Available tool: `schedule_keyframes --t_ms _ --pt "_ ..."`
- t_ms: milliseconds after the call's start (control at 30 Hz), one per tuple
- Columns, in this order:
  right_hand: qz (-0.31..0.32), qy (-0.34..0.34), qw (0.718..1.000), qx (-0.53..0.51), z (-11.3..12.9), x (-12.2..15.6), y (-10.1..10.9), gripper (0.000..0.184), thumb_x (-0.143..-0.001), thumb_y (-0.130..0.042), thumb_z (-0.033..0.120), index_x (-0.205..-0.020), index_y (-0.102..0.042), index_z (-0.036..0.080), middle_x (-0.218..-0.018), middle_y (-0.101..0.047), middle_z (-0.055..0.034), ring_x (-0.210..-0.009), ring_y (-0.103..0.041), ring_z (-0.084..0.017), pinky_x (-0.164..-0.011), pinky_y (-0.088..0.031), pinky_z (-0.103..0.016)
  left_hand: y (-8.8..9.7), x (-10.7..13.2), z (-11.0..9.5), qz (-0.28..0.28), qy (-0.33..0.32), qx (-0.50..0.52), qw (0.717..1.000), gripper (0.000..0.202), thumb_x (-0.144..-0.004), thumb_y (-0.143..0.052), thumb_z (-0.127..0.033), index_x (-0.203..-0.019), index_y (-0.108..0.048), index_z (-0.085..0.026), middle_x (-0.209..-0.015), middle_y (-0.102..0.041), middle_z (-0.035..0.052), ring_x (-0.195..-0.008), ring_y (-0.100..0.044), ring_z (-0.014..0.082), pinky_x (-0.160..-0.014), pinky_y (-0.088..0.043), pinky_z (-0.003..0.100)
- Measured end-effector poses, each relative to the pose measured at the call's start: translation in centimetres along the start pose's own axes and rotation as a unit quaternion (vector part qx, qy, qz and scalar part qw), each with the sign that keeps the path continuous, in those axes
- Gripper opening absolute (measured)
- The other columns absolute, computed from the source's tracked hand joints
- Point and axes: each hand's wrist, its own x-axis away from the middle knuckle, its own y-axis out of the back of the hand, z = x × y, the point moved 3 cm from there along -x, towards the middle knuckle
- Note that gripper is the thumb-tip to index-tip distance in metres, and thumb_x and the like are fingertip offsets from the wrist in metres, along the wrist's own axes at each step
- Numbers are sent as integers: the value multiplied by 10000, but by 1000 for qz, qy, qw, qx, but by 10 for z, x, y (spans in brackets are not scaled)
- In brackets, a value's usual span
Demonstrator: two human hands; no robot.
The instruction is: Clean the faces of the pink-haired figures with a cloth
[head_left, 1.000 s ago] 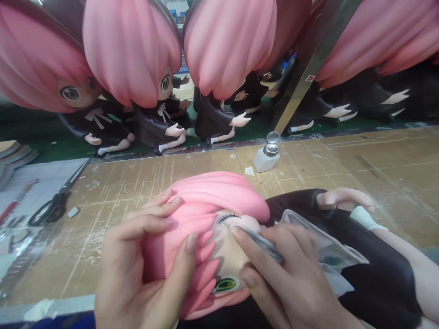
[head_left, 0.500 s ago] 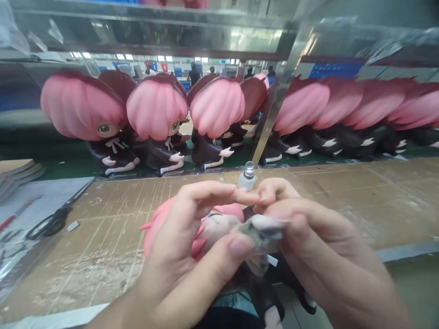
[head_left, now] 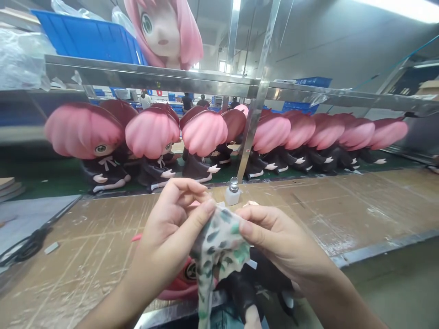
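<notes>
A thin whitish cloth (head_left: 222,240) smudged with green and dark spots hangs spread between my hands. Its upper left corner is pinched between the thumb and fingers of my left hand (head_left: 174,228). My right hand (head_left: 277,235) grips the other side near a green stain. Behind and below the cloth lies a figurine (head_left: 236,290) with pink hair and black clothes, at the near edge of the bench. The cloth and my hands cover much of it. A small white pump bottle (head_left: 232,194) with its metal lid raised stands just beyond my fingers.
Along the back, several kneeling pink-haired figurines (head_left: 206,132) form a row behind a metal post (head_left: 252,128). Black scissors (head_left: 25,244) and a small pale block (head_left: 51,248) lie at left. A blue crate (head_left: 89,39) and a large figurine head (head_left: 168,32) sit on the shelf above.
The cloth was bunched between my fingers and now hangs opened out. My hands have moved apart. The view has tilted upward, showing more of the upper shelf.
</notes>
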Motion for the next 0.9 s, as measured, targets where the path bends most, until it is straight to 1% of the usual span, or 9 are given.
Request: schedule_keyframes --t_ms 133,300,433,533,633,700,733,833,900 --pt "-19 9 999 -35 -8 -3 1 294 -873 -729 456 -928 -682 171 -844 -649 -7 -779 -576 -98 -745 -458 -224 4 -1 3 -6 -37 -64 997 132 -924 -687 -309 -982 -576 -267 -804 -686 -47 -652 -648 62 -544 -509 75" --pt "-38 -2 996 -85 -18 -6 6 304 -802 -806 428 -875 -647 180 -791 -643 7 -693 -573 -85 -660 -455 -206 9 -1 4 -44 -60 -83 994 144 -911 -706 -306 -965 -579 -265 -839 -677 -55 -720 -670 51 -626 -530 56" --pt "-48 12 994 -96 -20 -3 14 277 -773 -837 382 -830 -657 179 -774 -638 18 -701 -587 -81 -683 -478 -208 19 2 5 -59 -45 -115 991 150 -912 -701 -314 -942 -564 -260 -816 -674 -62 -696 -645 40 -602 -499 43" --pt "-48 17 994 -97 -21 -1 15 247 -782 -831 385 -856 -706 186 -754 -635 27 -695 -579 -67 -690 -468 -198 22 2 11 5 -8 -166 986 161 -925 -676 -369 -940 -562 -256 -820 -667 -47 -721 -638 63 -613 -501 82" --pt "-38 18 995 -86 -21 -2 12 235 -758 -851 379 -842 -734 193 -791 -658 17 -746 -591 -79 -711 -455 -202 14 4 19 111 32 -137 984 180 -954 -621 -412 -1039 -567 -262 -998 -689 -5 -956 -674 119 -815 -543 176" --pt "-30 17 996 -76 -22 -3 10 226 -737 -868 363 -795 -734 191 -772 -660 17 -739 -583 -80 -701 -440 -202 4 5 21 158 41 -100 982 218 -936 -651 -378 -1093 -561 -256 -1102 -674 18 -1078 -649 146 -922 -523 229" --pt "-29 16 997 -70 -22 -3 10 226 -731 -871 359 -776 -730 188 -751 -655 19 -718 -573 -79 -686 -433 -204 0 5 22 168 45 -81 981 235 -916 -680 -352 -1092 -564 -247 -1072 -671 18 -1043 -648 145 -900 -525 232" --pt "-44 13 998 -54 -25 -1 14 243 -732 -869 368 -773 -717 183 -713 -635 26 -670 -542 -74 -651 -412 -207 -7 3 25 151 79 5 985 197 -877 -732 -283 -979 -578 -214 -855 -632 -16 -768 -602 99 -676 -505 189" --pt "-57 6 997 -46 -27 0 17 269 -745 -855 401 -790 -712 177 -712 -622 24 -659 -529 -76 -632 -397 -212 -7 1 27 134 96 65 984 150 -896 -717 -263 -916 -581 -203 -803 -612 -26 -708 -571 76 -614 -473 153"
